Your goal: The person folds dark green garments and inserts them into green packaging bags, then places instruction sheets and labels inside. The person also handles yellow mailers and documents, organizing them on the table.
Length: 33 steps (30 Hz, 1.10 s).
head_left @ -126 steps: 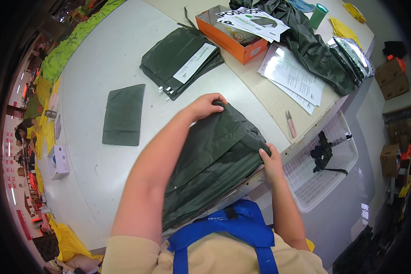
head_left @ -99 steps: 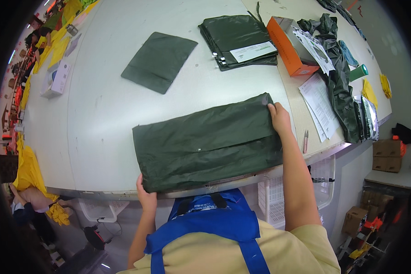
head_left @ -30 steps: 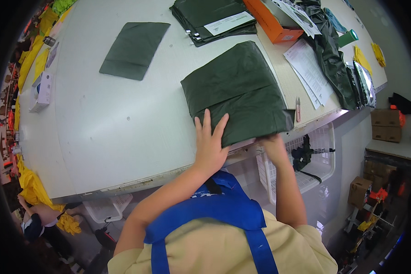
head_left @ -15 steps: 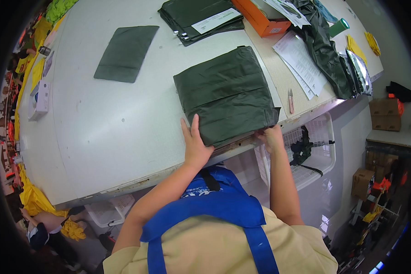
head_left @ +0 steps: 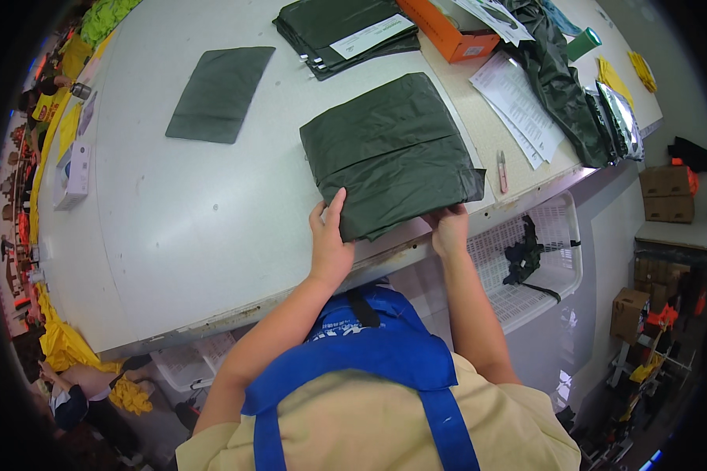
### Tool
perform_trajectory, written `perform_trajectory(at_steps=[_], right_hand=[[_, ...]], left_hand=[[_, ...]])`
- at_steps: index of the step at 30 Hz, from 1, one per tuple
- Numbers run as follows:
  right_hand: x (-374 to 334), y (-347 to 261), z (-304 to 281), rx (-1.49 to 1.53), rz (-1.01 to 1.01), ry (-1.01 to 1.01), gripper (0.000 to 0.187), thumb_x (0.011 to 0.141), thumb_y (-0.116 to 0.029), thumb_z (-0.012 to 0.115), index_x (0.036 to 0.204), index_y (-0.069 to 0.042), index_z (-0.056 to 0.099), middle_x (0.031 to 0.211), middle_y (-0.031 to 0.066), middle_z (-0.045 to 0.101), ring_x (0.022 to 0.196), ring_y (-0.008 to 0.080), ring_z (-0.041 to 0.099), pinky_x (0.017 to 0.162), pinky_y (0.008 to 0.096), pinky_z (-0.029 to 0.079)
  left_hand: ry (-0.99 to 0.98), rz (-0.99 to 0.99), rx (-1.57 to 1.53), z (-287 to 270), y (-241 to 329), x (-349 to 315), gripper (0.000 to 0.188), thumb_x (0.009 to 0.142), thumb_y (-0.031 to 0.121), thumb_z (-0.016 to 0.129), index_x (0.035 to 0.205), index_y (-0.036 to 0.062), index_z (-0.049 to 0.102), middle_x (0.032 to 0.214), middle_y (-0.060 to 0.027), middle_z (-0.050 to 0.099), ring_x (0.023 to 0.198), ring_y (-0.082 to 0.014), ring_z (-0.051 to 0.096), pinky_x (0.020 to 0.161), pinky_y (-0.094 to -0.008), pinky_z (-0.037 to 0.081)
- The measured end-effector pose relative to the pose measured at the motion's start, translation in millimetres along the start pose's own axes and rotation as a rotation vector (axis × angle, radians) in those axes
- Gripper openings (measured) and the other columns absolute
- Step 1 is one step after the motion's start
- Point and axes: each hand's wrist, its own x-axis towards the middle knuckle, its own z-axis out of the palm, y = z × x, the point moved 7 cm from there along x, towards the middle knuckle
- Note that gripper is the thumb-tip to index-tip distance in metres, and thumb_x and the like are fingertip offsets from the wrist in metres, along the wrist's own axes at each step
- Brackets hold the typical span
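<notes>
A bundle of folded dark green, slightly shiny fabric [head_left: 389, 153] rests near the front edge of the table, a loose flap poking out at its near right corner. My left hand [head_left: 331, 239] grips the near left corner, one finger on top and the rest beside or beneath. At the near edge, further right, my right hand [head_left: 448, 229] is closed on the fabric; its fingertips are hidden under it. A flat dark green pouch-like piece [head_left: 221, 94] lies apart to the left.
Behind the bundle is a stack of dark green pieces [head_left: 326, 27] with a white label, beside an orange box [head_left: 448, 35]. Small thread snips [head_left: 502, 171] and papers [head_left: 518, 110] lie to the right. A white plastic basket [head_left: 558, 271] stands below the table edge.
The near edge of the bundle has lifted or been drawn back slightly. My right hand has moved a little left and up along that edge; my left hand has shifted slightly up.
</notes>
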Motion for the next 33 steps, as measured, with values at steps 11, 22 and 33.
perform_trajectory(at_steps=[11,22,33], right_hand=[[23.7,-2.7,12.4,-0.374,-0.326,-0.134,0.027,0.083,0.005,0.051,0.109,0.001,0.056,0.094,0.0075,0.064,0.077,0.0164,0.06,0.07,0.0306,0.049],[34.6,-10.8,26.5,-1.256,-0.633,-0.169,0.043,0.08,-0.016,0.062,0.122,-0.007,0.055,0.12,0.0189,0.058,0.113,0.0376,0.053,0.091,0.0413,0.045],[27.3,17.6,12.4,-0.999,-0.575,0.018,0.042,0.08,-0.022,0.062,0.119,-0.008,0.058,0.115,0.0155,0.062,0.109,0.0331,0.057,0.09,0.0396,0.046]], left_hand=[[-0.082,-0.109,0.051,-12.1,-7.3,10.5,0.092,0.07,-0.018,0.055,0.144,0.0307,0.03,0.134,-0.0244,0.025,0.121,-0.0419,0.041,0.1,-0.0399,0.042],[-0.119,-0.111,0.124,-20.5,-17.6,19.0,0.089,0.071,-0.01,0.061,0.144,0.0289,0.029,0.14,-0.0256,0.018,0.119,-0.043,0.044,0.097,-0.0409,0.045],[-0.194,0.444,0.543,-2.0,67.9,2.2,0.085,0.066,0.046,0.076,0.14,0.0389,0.037,0.153,-0.0171,0.013,0.138,-0.046,0.012,0.106,-0.0662,0.012]])
